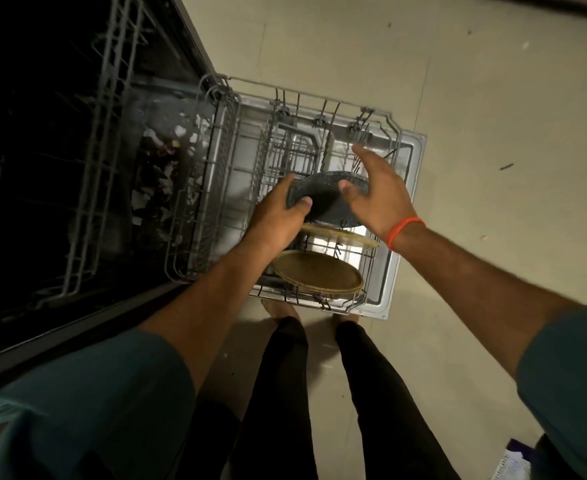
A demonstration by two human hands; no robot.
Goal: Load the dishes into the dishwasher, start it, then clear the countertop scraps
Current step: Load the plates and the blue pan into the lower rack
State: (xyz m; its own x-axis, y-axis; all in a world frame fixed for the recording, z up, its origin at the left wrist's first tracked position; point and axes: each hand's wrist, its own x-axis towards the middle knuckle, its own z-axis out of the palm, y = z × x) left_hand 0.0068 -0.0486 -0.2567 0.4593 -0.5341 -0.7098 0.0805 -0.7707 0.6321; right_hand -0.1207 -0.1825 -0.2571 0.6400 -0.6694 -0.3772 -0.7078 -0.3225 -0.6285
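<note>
I look straight down at the pulled-out lower dishwasher rack [223,161], which rests over the open door [408,202]. My left hand [278,216] grips a dark speckled plate [323,199] by its left rim, thumb on top, holding it just above the rack's tines. My right hand [378,192] hovers at the plate's right edge with fingers spread and the thumb near the rim; an orange band circles its wrist. Two brownish plates stand in the rack nearer me, one seen edge-on [340,235] and one tilted flat [319,271].
The dark dishwasher interior and an upper wire rack [105,140] fill the left side, with pale scraps [167,161] on the tub floor. Beige floor tiles [493,116] spread to the right. My legs and feet [285,341] stand at the door's near edge.
</note>
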